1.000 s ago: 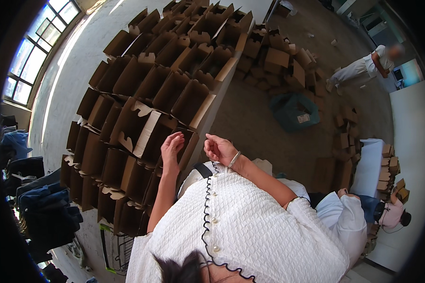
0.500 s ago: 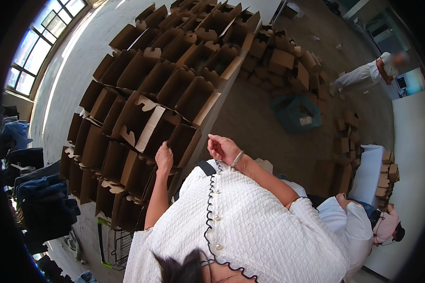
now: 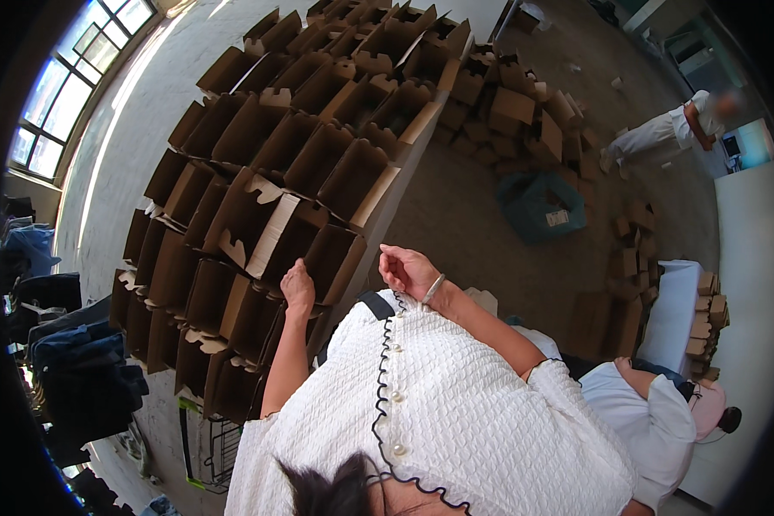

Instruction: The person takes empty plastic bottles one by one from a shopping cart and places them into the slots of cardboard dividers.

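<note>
Rows of open brown cardboard cartons (image 3: 327, 176) stand packed side by side on a long pale surface ahead and to my left. My left hand (image 3: 298, 288) is closed, fingers curled, over the near cartons beside an open carton (image 3: 334, 256); whether it grips a carton's edge is hidden. A pale cardboard strip (image 3: 274, 236) lies across the carton just beyond it. My right hand (image 3: 408, 270), with a bracelet at the wrist, is held before my chest just right of the cartons. Its fingers are curled in, and the inside of the hand does not show.
A heap of brown cartons (image 3: 513, 110) and a blue-green plastic bag (image 3: 540, 208) lie on the floor at the right. One person (image 3: 675, 129) stands far right; another (image 3: 641, 413) is close at my right. Dark garments (image 3: 82, 365) hang at left, near a wire cart (image 3: 221, 451).
The person close at my right has shifted, their head and pink cap turning. My hands and the cartons stay almost where they were.
</note>
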A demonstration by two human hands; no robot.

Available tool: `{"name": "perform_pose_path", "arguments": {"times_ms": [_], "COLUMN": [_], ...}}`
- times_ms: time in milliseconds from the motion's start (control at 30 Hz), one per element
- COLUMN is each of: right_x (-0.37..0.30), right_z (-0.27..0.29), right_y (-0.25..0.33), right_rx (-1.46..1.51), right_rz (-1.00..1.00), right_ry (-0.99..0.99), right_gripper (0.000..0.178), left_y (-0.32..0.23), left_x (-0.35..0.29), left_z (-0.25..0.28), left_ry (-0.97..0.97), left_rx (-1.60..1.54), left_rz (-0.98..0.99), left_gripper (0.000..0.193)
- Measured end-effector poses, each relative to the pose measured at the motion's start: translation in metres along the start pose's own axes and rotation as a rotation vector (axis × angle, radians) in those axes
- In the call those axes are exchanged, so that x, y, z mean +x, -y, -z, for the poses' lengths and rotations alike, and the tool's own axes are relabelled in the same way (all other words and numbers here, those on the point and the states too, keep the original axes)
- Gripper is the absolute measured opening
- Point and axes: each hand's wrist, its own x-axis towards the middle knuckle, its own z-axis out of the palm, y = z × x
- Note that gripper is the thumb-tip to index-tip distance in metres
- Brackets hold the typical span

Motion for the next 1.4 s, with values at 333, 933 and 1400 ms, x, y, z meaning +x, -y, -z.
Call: {"name": "perform_pose_path", "arguments": {"times_ms": [333,933,1400], "right_x": [-0.002,0.082,0.270], "right_z": [-0.005,-0.020,-0.053], "right_y": [-0.002,0.066,0.192], "right_rx": [0.004,-0.239,-0.870], "right_rz": [-0.011,-0.403,0.075], "right_ry": [-0.043,0.156,0.234], "right_gripper": [0.041,0.044,0.032], "left_y": [0.013,-0.048,-0.135], "left_x": [0.001,-0.003,-0.113], "left_z": [-0.002,0.042,0.053], "left_ry": [-0.002,-0.340,-0.372], "left_rx": [-0.078,-0.088,-0.412], "left_rz": [-0.011,0.044,0.718], "left_gripper": [0.015,0.045,0.030]}}
